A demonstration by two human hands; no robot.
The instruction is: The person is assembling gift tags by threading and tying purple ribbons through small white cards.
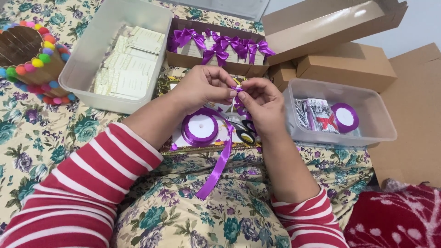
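The left hand (pixel 202 87) and the right hand (pixel 262 103) are meeting just above the purple ribbon spool (pixel 200 128), both pinching one small piece of purple ribbon (pixel 236 89) between thumb and fingertips. A loose ribbon tail (pixel 219 165) is trailing from the spool down over the floral cloth (pixel 55 138) towards the person. Scissors (pixel 244 131) are lying just right of the spool, partly hidden under the right hand. Beyond the spool, a cardboard box (pixel 216 66) is holding a row of finished purple bows (pixel 220 46) (tied on pale cards). Left of the spool a clear tub of printed cards (pixel 120 59) is sitting; right of it, another clear tub (pixel 337 112) is holding a second spool.
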